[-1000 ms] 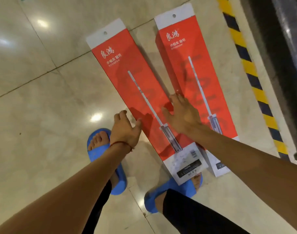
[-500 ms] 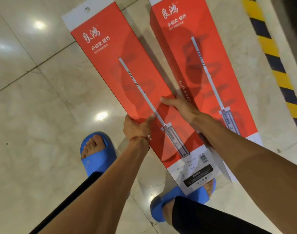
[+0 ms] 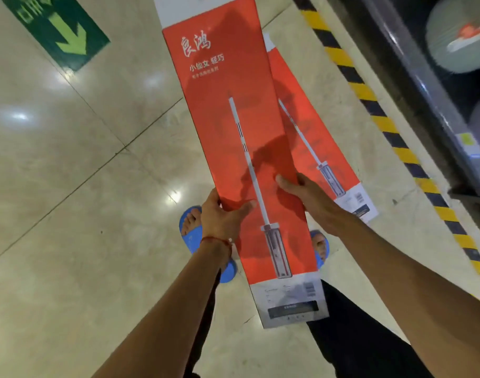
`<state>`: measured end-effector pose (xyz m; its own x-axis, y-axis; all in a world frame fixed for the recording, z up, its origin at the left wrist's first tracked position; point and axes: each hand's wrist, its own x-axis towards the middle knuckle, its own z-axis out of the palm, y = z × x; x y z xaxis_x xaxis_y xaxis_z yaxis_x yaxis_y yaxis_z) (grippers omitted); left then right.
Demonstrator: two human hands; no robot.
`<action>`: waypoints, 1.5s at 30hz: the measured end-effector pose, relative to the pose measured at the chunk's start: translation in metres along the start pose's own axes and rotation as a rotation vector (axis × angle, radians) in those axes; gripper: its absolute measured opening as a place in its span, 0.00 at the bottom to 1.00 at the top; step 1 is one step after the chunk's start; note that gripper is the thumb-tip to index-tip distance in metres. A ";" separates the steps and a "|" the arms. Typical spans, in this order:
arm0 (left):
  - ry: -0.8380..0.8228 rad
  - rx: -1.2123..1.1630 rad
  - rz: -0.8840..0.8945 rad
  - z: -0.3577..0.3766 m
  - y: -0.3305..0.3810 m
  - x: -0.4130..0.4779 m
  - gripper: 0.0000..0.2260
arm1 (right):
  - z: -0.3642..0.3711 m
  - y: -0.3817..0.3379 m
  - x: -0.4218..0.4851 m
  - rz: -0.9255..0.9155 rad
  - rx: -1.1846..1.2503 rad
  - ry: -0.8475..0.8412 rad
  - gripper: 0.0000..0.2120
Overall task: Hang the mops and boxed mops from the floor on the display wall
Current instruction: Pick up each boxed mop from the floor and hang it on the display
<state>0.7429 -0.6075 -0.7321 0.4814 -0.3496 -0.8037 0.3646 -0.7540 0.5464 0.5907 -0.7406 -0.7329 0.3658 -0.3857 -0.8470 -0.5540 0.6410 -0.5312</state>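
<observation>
A long red boxed mop (image 3: 227, 110) with white ends is lifted off the floor in front of me, its hang-hole end pointing away. My left hand (image 3: 219, 216) grips its left edge with the thumb on top. My right hand (image 3: 301, 188) grips its right edge. A second red boxed mop (image 3: 328, 156) lies flat on the floor to the right, partly hidden behind the held one.
A yellow-and-black hazard stripe (image 3: 391, 126) runs along the floor at the right, beside a dark shelf base (image 3: 424, 85) holding pale round items. A green arrow sign (image 3: 61, 31) is stuck to the tiles at upper left. My feet wear blue slippers (image 3: 189, 227).
Both hands closed on the edges of the left boxed mop and raised it off the floor. The view tilted up, bringing the shelf and green arrow into sight.
</observation>
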 end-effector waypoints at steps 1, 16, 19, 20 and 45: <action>-0.028 0.028 0.002 -0.009 0.013 -0.014 0.23 | 0.002 -0.011 -0.024 -0.009 0.033 0.025 0.10; -0.519 -0.026 0.110 -0.066 0.237 -0.222 0.33 | 0.026 -0.068 -0.335 -0.107 0.409 0.283 0.23; -0.617 0.050 0.186 -0.049 0.254 -0.279 0.27 | 0.020 -0.058 -0.390 -0.135 0.442 0.319 0.23; -0.641 0.076 0.196 -0.043 0.253 -0.298 0.25 | 0.020 -0.051 -0.408 -0.142 0.443 0.324 0.23; -1.194 -0.053 0.429 0.120 0.113 -0.739 0.21 | -0.048 0.195 -0.794 -0.447 0.498 0.776 0.32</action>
<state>0.3323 -0.5017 -0.1043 -0.4369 -0.8621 -0.2566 0.4027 -0.4426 0.8012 0.1562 -0.3416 -0.1653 -0.2199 -0.8670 -0.4472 -0.0479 0.4675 -0.8827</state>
